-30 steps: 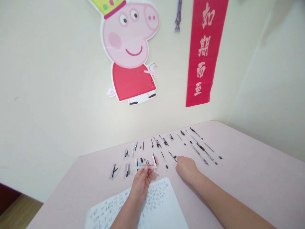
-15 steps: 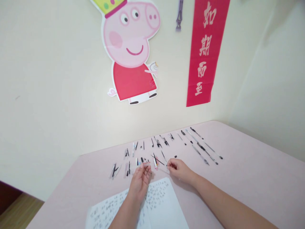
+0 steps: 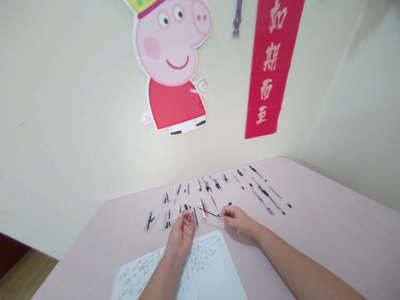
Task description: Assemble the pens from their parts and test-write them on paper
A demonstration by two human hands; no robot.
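Observation:
Low in the middle of the view, my left hand is turned partly palm up, its fingers curled round a small clear, pinkish pen part. To its right, my right hand is closed in a pinch at the end of a thin black pen refill, which points left toward the other hand. A pale clear tube lies just below that refill. Beside the left fingertips is another dark refill. Behind the hands lies a white and pink pen.
An open notebook with handwriting lies under my left forearm. Pens and loose pen parts are set out in rows across the pink table, including a black pen at the right. The wall stands behind the table.
The black refill has shifted slightly and now reaches the right fingertips. My left hand has moved a little left, and a dark refill beside it shows more clearly.

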